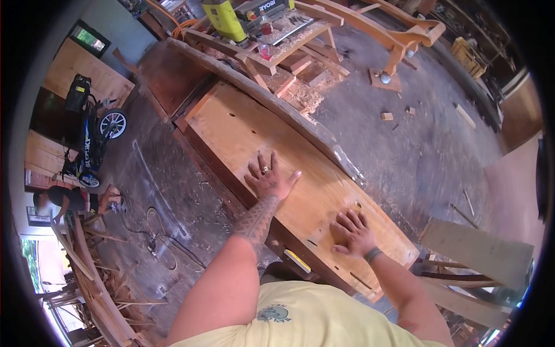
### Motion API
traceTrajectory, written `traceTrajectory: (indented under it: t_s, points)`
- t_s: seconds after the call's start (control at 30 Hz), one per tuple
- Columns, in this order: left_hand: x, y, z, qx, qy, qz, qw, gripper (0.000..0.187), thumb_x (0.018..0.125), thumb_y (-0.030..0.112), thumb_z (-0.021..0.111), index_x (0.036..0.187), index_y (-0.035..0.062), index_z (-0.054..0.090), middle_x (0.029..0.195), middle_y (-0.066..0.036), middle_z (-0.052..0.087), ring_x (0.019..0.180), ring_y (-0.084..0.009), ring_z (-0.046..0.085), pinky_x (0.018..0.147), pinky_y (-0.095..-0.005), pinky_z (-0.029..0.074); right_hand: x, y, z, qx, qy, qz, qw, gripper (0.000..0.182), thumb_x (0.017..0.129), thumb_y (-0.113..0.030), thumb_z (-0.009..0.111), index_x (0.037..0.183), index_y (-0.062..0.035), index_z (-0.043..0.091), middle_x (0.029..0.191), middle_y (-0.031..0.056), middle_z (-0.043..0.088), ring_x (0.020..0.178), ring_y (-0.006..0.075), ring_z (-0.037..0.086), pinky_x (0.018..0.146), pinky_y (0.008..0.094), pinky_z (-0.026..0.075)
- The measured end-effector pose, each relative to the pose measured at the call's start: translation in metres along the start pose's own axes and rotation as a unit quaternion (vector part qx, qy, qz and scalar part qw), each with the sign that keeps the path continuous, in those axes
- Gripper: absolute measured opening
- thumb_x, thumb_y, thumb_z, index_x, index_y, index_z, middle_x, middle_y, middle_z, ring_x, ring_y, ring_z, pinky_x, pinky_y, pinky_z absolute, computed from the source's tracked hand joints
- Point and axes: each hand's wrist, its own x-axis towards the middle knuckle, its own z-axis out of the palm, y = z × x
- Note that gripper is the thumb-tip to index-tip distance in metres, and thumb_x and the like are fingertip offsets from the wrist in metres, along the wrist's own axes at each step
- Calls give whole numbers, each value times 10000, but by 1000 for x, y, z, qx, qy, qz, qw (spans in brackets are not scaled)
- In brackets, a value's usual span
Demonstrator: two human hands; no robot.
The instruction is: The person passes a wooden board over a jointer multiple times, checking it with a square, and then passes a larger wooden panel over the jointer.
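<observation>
A long, pale wooden board (243,124) with small holes and slots lies diagonally in front of me, on a darker wooden frame (214,168). My left hand (272,178), with a ring on one finger, rests on the board's middle, palm down and fingers spread. Nearer the board's right end, my right hand (354,233) lies on the wood with its fingers apart. A small round yellowish thing (359,205) sits just beyond its fingertips. Neither hand holds anything. A yellow-labelled object (298,261) is at the frame's near side.
Beyond the board stands a wooden bench (300,43) with a green planer (222,20) and shavings. A curved wooden piece (399,40) is at the upper right. To the left are a motorcycle (89,133), a bending person (72,199), cables and piled wood strips (95,289).
</observation>
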Motion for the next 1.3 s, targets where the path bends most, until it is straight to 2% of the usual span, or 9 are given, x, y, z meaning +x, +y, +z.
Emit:
traceTrajectory:
  t_s: [0.2,0.4,0.47,0.53,0.6,0.9,1.1,1.2,1.3]
  points:
    - [-1,2,-1,14,8,-6,1000,1155,888,864,600,1768,287,125,1829,-203,73,1630,-563,116,1260,-763,92,-6,16,7,146,119,11,982,859,869,-583,798,1585,-186,537,1655,178,468,1579,407,369,1311,611,238]
    - [-3,1,1,7,24,-2,1000,1134,910,858,576,1771,271,130,1831,-190,90,1643,-527,124,1279,-728,108,-124,138,-9,66,197,370,906,875,797,-546,898,1481,-93,595,1446,279,603,1294,446,618,1096,513,513]
    - [-13,4,6,-3,27,3,1000,1131,924,857,547,1772,236,129,1832,-192,88,1653,-503,119,1291,-702,112,-179,186,0,148,-6,505,850,870,856,-582,867,1460,-29,574,1255,265,709,1088,450,716,1006,459,571]
    - [-23,7,18,-24,35,10,999,1135,938,854,517,1772,189,128,1832,-198,85,1664,-478,111,1304,-675,112,-241,278,83,323,-134,447,823,751,910,-576,835,1342,12,659,1096,206,768,897,397,753,883,504,614]
    - [-71,35,21,-8,-10,47,999,1162,953,845,488,1769,132,70,1833,-199,75,1679,-443,83,1316,-651,83,-245,220,51,573,-7,507,644,549,913,-493,862,1159,-11,778,980,124,781,809,276,738,767,508,623]
    - [-170,78,59,-123,41,136,982,1255,896,868,581,1768,194,-20,1824,-218,15,1668,-478,-26,1308,-679,-40,-269,138,-42,302,98,402,859,421,748,-300,976,959,25,812,756,97,759,675,158,694,636,387,544]
    - [-189,102,72,-283,101,185,936,1312,876,783,714,1759,144,-16,1789,-290,-93,1628,-572,-79,1285,-732,-10,-314,78,-133,162,173,410,881,482,615,-313,1016,865,21,773,762,212,741,663,316,718,646,442,552]
    - [-200,99,66,-439,61,175,879,1312,875,718,773,1745,79,26,1791,-298,-18,1657,-503,-51,1309,-679,34,-349,67,-115,90,231,421,873,529,580,-350,1030,773,7,690,749,227,714,665,395,691,643,481,539]
    - [-188,96,44,-675,63,92,730,1334,858,653,836,1717,-13,62,1764,-323,90,1655,-454,61,1328,-579,132,-361,26,-109,29,257,397,881,591,535,-348,1050,743,-19,605,730,196,661,688,432,648,636,515,510]
